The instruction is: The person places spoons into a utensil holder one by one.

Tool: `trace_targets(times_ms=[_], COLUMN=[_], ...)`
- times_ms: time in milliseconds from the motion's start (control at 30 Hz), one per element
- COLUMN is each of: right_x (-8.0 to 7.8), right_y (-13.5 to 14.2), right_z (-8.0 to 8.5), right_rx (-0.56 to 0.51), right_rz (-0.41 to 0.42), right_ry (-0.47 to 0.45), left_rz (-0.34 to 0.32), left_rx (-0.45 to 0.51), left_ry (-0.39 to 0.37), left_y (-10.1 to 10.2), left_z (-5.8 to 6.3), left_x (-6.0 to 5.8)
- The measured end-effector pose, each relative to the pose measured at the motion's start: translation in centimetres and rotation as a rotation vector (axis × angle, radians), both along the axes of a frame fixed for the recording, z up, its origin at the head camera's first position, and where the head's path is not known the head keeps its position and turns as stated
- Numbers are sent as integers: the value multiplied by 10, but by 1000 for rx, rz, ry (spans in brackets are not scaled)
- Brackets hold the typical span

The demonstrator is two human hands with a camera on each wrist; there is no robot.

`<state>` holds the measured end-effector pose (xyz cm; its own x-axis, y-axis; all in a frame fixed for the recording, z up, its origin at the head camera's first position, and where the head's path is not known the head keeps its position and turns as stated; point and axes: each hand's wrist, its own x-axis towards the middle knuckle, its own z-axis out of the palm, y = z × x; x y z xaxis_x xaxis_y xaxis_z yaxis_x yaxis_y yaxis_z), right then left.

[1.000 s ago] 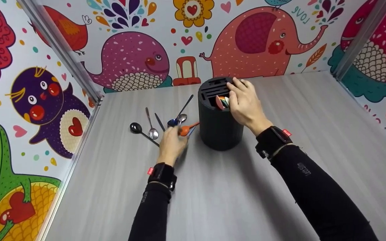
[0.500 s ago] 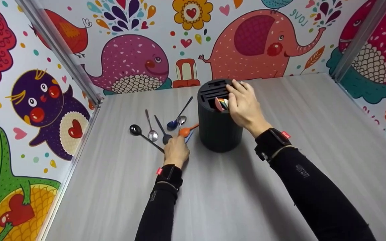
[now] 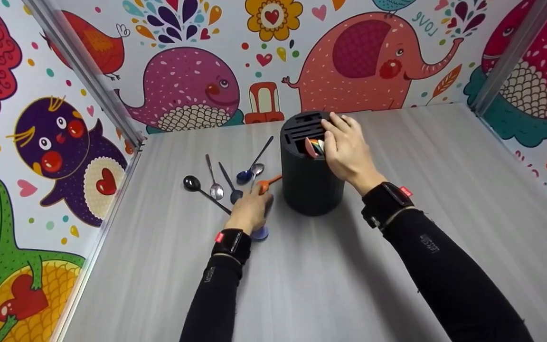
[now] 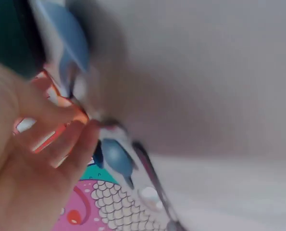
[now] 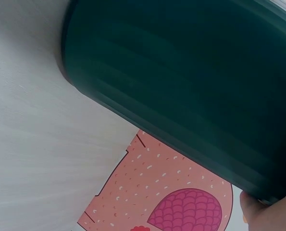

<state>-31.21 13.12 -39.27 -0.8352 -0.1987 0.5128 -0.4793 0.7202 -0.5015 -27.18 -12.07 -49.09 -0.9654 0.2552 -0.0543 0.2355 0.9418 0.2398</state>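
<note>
My left hand (image 3: 249,206) pinches the handle of a blue spoon (image 3: 260,232) whose bowl points toward me; the left wrist view shows thumb and fingertips meeting at that handle. Just beyond the fingers lies an orange spoon (image 3: 273,180). On the far right rim of a black slotted utensil holder (image 3: 309,185), my right hand (image 3: 349,152) rests with its fingers laid over the top. Several coloured pieces (image 3: 314,147) stick up from the holder's front opening beside the thumb. Only a small part of the right hand (image 5: 277,214) shows in the right wrist view.
Left of the holder, several spoons lie spread out: a black one (image 3: 191,183), a silver one (image 3: 216,191), a dark one (image 3: 236,195), a dark blue one (image 3: 244,176) and another silver one (image 3: 257,168). Patterned walls (image 3: 188,85) bound the grey table (image 3: 349,285).
My left hand came down toward me over the spoons, then moved slightly up and left, and the blue spoon's bowl now shows below it. The right hand stays on the holder.
</note>
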Motion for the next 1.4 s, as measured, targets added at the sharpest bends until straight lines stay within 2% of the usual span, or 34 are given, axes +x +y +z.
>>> trace_targets(times_ms=[100,267,367,467,600,800,900,967,1067,1167,1300,1400], right_x=[0,1,1,1,1,2,2,2,1,1,2,2], right_y=[0,-1,0,0,1,1,1,2,4,4,1,-1], right_z=[1,1,0,0,0,-1,-1,0,1,0,0,0], right_rx=[0,1,0,-1,-5,-8,-11,-11,-11,-9,-2,0], right_rz=[-2,-4,-6,-8,-8,-7,-9,-10,-13,-13,-6,-7], right_ry=[-2,-7,-6,-4,-4,-6,-2,0,9,17,11,4], left_rz=[-81,-137,-164,-170,-147,-52,-1,31,61,96,150,146], left_rx=[-99,-161,-208,-233,-148,79,201,339,604,881,1292,1522], left_ry=[37,185,216,187,97,-32,-86,-118,-81,5,40,60], left_y=[-3,0,5,10,16,18,16,14,13,16,28,40], left_z=[0,-2,-5,-10,-16,-22,-17,-10,6,27,64,94], left_x=[0,-2,-2,0,4,6,4,2,-2,-2,0,-1])
